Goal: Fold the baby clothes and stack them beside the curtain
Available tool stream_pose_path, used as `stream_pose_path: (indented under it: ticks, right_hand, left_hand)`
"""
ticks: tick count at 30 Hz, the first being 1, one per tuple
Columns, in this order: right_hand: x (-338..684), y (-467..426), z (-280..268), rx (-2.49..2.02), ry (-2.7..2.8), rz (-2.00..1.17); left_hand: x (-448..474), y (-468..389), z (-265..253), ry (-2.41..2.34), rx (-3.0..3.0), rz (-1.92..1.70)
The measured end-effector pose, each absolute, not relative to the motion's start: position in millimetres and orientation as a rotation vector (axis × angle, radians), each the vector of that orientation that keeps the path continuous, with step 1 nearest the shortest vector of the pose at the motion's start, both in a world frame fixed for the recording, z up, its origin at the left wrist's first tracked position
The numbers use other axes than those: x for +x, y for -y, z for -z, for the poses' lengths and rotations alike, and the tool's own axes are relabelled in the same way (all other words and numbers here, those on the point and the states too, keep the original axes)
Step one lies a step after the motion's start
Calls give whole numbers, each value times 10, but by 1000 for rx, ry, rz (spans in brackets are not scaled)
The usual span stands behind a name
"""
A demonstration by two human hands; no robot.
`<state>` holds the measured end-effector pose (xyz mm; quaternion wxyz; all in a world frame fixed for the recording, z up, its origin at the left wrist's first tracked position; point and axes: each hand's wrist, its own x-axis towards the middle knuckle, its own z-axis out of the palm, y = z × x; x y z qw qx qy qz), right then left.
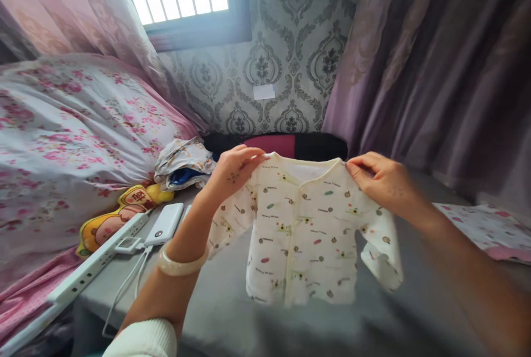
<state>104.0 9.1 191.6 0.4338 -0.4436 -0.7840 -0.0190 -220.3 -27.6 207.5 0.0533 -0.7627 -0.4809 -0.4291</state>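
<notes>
A small cream baby shirt with a scattered print and a front opening hangs between my two hands, its neckline stretched across the top. My left hand pinches the shoulder on the left, close to the collar. At the opposite shoulder, my right hand grips the fabric between thumb and fingers. Both sleeves droop outward, and the right one bends at its cuff. The shirt's lower edge is over the grey surface; whether it touches cannot be told.
On the left lie a white power strip, a white power bank with cables, a yellow cartoon cushion and bundled clothes. Floral bedding rises behind them. A pink-edged printed cloth lies at right.
</notes>
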Motion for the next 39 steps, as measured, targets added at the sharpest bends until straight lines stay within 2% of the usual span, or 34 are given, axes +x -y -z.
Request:
stream_pose_path:
  ticks: [4,9,14,31,39]
  right_hand:
    - [1006,-459,-1334,-1225,2113,5]
    - [901,-724,-593,-1579,2303,65]
    - [821,-860,-297,-1756,2407,145]
    - [827,-1638,-55,-1871,2417,44]
    - [830,-1893,-43,-1867,2427,42]
  left_hand:
    - [-2204,-167,-1480,1680,-2532,965]
    - [-1949,-556,-642,2089,-2383,512]
    - [-1721,-756,-204,2258,-2236,393]
    - [-1840,-1608,50,2023,-2298,448]
    - [-1819,-1829,66,2094,-2283,445]
